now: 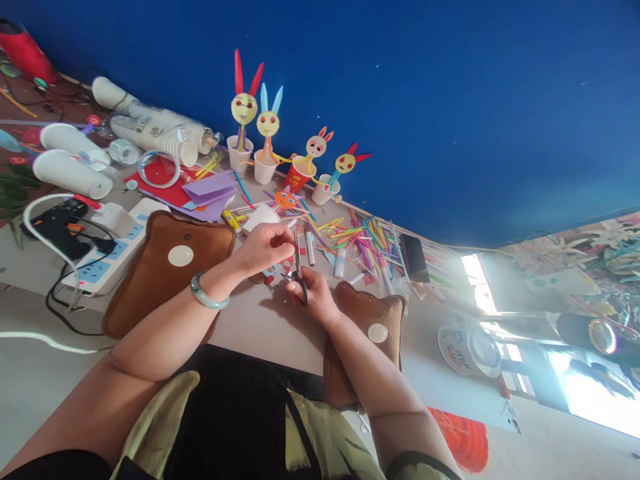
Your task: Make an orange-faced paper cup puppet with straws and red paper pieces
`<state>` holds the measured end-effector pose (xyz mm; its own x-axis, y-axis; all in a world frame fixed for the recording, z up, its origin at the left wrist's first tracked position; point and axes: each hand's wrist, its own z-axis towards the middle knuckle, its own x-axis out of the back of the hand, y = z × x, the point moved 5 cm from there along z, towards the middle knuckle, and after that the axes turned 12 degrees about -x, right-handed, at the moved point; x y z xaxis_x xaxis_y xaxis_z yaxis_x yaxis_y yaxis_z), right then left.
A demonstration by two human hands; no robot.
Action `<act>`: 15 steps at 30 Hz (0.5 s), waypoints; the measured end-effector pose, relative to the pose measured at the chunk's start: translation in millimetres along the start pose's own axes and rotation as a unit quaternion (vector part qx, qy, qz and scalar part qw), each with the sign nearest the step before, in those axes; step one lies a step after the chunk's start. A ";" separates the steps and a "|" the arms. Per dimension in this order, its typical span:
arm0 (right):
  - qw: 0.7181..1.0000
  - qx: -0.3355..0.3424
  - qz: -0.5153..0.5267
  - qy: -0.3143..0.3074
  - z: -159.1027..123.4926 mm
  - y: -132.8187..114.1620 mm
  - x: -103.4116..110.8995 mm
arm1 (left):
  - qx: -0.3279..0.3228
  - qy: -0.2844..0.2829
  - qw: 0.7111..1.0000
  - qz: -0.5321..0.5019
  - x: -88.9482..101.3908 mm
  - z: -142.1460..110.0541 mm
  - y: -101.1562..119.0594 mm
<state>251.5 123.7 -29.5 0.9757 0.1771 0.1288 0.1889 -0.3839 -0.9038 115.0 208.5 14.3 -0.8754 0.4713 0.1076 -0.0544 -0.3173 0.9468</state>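
Observation:
My right hand [314, 295] is closed round the dark handles of a small pair of scissors [299, 265], blades pointing up and away from me. My left hand [265, 248], with a pale green bangle [209, 295] on the wrist, is pinched shut on a small red piece [287, 263] held against the blades; I cannot make out what the piece is. Both hands work over the grey table [260, 320], between two brown pouches.
Brown pouches [165, 267] [367, 327] lie left and right of my hands. Paper-cup bunny figures [243, 133] stand along the blue wall. Coloured sticks [365, 240], markers, a phone [414, 257], coloured paper [210, 190], stacked white cups [155, 133], a power strip [107, 257] and cables fill the table.

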 end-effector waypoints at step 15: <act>1.000 0.003 0.003 0.000 -0.9 0.0 1.0 | -0.004 -0.007 1.000 0.012 2.3 1.1 2.1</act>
<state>252.6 123.1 -29.0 0.9770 0.1746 0.1228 0.1818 -0.3791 -0.9073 113.3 209.8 16.9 -0.8701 0.4745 0.1335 -0.0383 -0.3351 0.9414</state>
